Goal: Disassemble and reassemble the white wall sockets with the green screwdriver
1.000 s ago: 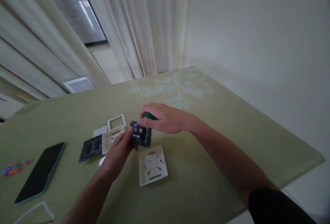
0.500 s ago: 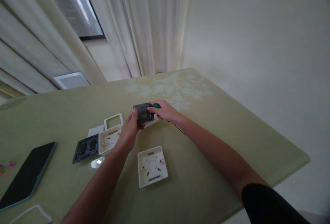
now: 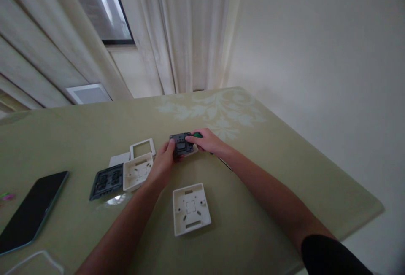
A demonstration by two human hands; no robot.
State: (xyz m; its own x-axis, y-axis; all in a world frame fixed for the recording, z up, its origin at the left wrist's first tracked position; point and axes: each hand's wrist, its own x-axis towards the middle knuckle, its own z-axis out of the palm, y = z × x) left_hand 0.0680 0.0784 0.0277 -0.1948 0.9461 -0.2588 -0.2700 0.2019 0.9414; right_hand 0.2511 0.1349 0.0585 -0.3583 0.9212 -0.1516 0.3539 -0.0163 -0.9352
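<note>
A dark grey wall-socket module (image 3: 181, 144) is held up above the table, face up, with a white piece (image 3: 192, 152) partly showing beneath it. My left hand (image 3: 164, 161) is closed on the module's left side, thumb on top. At its right edge my right hand (image 3: 207, 141) is closed, thumb resting on the module. A screwdriver (image 3: 226, 165) is tucked in that same hand; its green handle pokes out above the fingers and its thin shaft points back below the wrist. Nearer me, a white square mounting box (image 3: 191, 208) lies with its open side up.
Left of my left hand lie a second white mounting box (image 3: 137, 171), a white frame (image 3: 142, 148), a white plate (image 3: 119, 159) and a dark grey panel (image 3: 106, 181). A black-screened tablet (image 3: 33, 211) is farther left. Curtains (image 3: 190, 30) hang behind the table.
The view has shifted slightly. In my hands, the module is tilted a little flatter, and my right thumb still presses its edge. The mounting boxes have stayed put on the table.
</note>
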